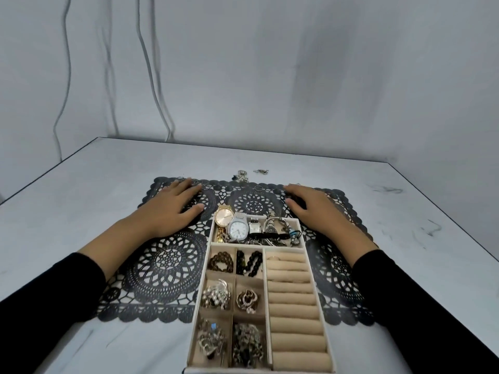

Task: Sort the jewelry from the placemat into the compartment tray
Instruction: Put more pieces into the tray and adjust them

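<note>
Resting flat and empty on the black placemat (167,263), left grip (178,203) and right grip (310,209) flanked the cream, jewelry-filled compartment tray (291,306).

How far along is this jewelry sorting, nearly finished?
Mostly done: the tray holds watches and six filled small compartments. Nothing is in hand; left hand and right hand rest flat on the placemat. Left: thin rings at its far edge, small pieces on the table beyond.

Tray (286,249) sits on the mat (167,263), right of middle, its near end overhanging onto the table (81,179). Watches (237,228) are in its far compartment. Rings (258,188) lie along the mat's far edge, with a few bits (241,175) on the table just behind.
</note>
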`<state>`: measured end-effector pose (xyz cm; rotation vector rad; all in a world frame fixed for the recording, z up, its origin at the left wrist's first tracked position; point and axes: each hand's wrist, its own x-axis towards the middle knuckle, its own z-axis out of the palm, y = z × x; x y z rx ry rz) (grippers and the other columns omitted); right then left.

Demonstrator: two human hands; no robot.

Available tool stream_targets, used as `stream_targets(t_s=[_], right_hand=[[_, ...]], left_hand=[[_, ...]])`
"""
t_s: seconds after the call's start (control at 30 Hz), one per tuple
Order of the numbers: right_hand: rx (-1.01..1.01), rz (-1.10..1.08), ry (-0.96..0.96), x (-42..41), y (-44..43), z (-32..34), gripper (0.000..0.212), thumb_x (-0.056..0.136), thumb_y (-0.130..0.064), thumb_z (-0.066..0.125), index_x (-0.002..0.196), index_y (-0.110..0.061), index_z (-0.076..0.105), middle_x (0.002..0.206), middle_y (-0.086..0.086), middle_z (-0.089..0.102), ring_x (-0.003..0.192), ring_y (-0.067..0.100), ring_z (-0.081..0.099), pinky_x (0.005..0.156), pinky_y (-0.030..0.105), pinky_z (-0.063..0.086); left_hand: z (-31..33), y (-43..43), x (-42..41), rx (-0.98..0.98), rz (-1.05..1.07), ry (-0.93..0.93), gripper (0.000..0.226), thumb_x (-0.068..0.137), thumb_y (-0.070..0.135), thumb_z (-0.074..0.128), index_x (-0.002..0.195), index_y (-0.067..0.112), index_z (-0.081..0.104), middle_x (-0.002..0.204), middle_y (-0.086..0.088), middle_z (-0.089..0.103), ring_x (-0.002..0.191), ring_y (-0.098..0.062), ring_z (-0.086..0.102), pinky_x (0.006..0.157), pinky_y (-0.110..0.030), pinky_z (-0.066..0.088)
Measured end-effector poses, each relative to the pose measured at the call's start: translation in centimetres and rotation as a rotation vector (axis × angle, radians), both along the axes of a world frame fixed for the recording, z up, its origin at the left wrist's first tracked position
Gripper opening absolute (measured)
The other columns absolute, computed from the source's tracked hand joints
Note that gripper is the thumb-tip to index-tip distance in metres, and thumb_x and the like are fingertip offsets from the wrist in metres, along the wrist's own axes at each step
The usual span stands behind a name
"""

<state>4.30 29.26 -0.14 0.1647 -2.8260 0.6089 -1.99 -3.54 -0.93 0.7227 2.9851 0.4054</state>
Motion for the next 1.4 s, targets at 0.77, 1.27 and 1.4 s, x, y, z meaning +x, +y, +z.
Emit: stream_targets(t_s=[0.77,1.27,1.4], right_hand=[[-0.15,0.136,0.033,-5.5,-2.0,0.0,0.023,0.091,-0.028,0.062,0.111,-0.021,0.07,0.108,-0.007,0.067,0.101,0.008,0.058,0.089,0.021,0.044],[-0.06,0.131,-0.139,-6.6,-2.9,1.3,0.012,0.089,-0.022,0.064,0.101,-0.021,0.065,0.103,-0.001,0.053,0.095,0.011,0.051,0.085,0.023,0.038],[-0.056,0.139,-0.162,-6.8,-2.9,1.4,0.008,0.089,-0.019,0.064,0.097,-0.021,0.062,0.101,-0.002,0.051,0.094,0.012,0.052,0.087,0.025,0.041]], left_hand=[[0.8,2.4,-3.2,0.238,-0.253,0.159,0.046,0.096,0.048,0.04,0.128,0.026,0.065,0.132,0.014,0.058,0.125,-0.005,0.05,0.103,-0.023,0.038],[1.6,3.0,-5.0,0.312,-0.157,0.095,0.014,0.088,0.034,0.07,0.101,0.03,0.073,0.101,0.013,0.062,0.094,0.001,0.058,0.072,-0.003,0.037],[1.8,3.1,-5.3,0.301,-0.163,0.052,0.009,0.088,0.033,0.071,0.097,0.032,0.07,0.103,0.013,0.063,0.097,-0.004,0.06,0.078,-0.011,0.041]])
